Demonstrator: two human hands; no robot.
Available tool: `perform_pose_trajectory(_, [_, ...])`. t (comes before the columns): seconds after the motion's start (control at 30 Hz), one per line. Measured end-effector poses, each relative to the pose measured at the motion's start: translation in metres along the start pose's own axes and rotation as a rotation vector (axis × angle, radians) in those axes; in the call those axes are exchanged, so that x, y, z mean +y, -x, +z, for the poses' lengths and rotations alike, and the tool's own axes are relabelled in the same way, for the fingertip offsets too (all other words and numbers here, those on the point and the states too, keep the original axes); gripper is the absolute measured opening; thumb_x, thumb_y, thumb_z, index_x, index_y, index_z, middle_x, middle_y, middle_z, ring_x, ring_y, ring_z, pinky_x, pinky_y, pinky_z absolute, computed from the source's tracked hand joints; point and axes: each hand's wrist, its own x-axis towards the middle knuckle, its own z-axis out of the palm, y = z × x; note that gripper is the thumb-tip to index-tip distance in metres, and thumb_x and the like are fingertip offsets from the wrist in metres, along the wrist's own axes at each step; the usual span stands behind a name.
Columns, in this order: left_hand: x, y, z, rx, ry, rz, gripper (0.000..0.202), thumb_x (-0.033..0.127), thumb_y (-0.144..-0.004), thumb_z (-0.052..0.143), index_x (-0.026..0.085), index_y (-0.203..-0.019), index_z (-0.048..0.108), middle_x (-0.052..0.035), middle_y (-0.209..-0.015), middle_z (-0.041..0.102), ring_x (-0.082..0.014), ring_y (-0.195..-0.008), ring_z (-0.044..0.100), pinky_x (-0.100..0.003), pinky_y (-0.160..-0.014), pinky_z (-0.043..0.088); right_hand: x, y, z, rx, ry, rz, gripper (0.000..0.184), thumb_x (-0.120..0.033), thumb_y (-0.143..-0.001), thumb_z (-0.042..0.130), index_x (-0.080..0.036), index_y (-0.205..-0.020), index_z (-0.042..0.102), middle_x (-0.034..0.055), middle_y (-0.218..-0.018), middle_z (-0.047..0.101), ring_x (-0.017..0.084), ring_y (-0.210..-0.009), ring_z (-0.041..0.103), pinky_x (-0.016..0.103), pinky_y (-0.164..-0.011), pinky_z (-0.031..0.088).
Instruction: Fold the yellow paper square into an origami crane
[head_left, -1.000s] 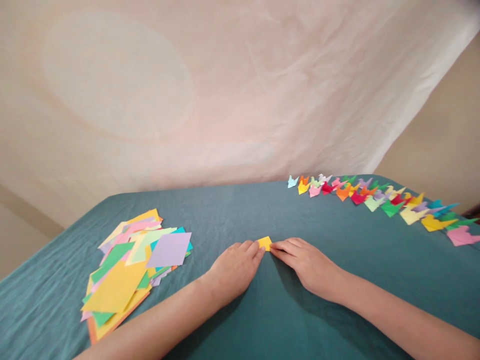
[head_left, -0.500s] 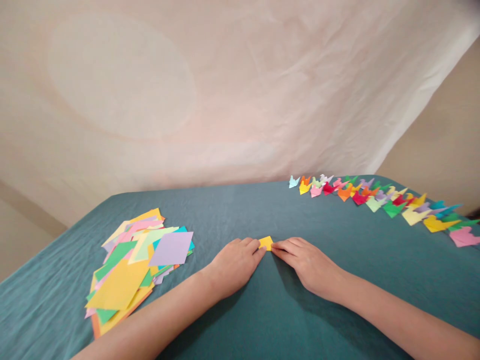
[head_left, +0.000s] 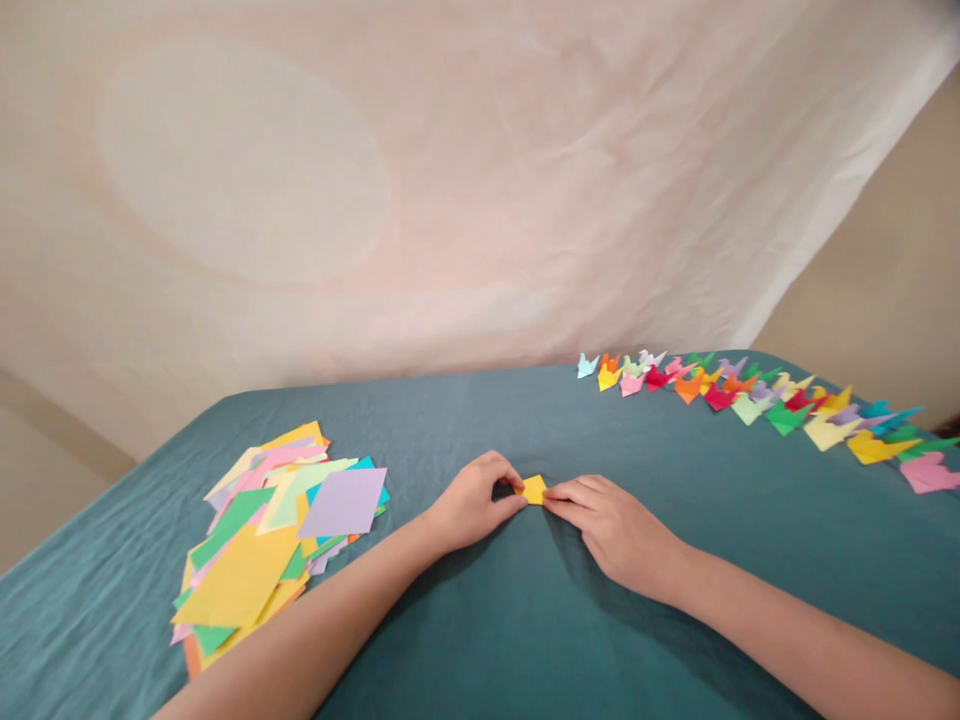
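On the table [head_left: 525, 640] the left hand [head_left: 469, 505] curls, pinching one edge of the small yellow paper [head_left: 533, 489]; the right hand [head_left: 611, 525] lies flat, fingertips on its other edge. The table's soft covering could let what seems a half-pressed crease slip askew

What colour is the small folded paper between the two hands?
Yellow: the folded paper shows best in the head view.
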Motion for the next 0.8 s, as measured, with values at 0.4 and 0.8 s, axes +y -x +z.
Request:
perform_pose_trajectory(0.4, [0.002,-0.003,0.007,0.049,0.016,-0.06,0.007,0.017,-0.079,0.055,0.015,-0.074,0.06,-0.0024,-0.079,0.059,-0.0142,-0.08,0.054,-0.027,-0.076,0.043,-0.001,0.0,0.0,0.007,-0.017,0.012,0.04,-0.005,-0.083,0.038,-0.015,-0.116,0.057,0.0101,-0.112,0.06,0.021,-0.1,0.052,0.039,-0.087,0.044])
perform_pose_trajectory(0.8, [0.001,-0.004,0.014,0.081,-0.082,-0.082,0.007,0.017,-0.078,0.054,0.016,-0.073,0.058,-0.0026,-0.08,0.056,-0.0147,-0.078,0.053,-0.026,-0.073,0.042,0.001,0.001,0.002,0.004,0.009,-0.01,0.038,-0.008,-0.085,0.04,-0.016,-0.119,0.055,0.0097,-0.112,0.059,0.021,-0.099,0.051,0.039,-0.087,0.043])
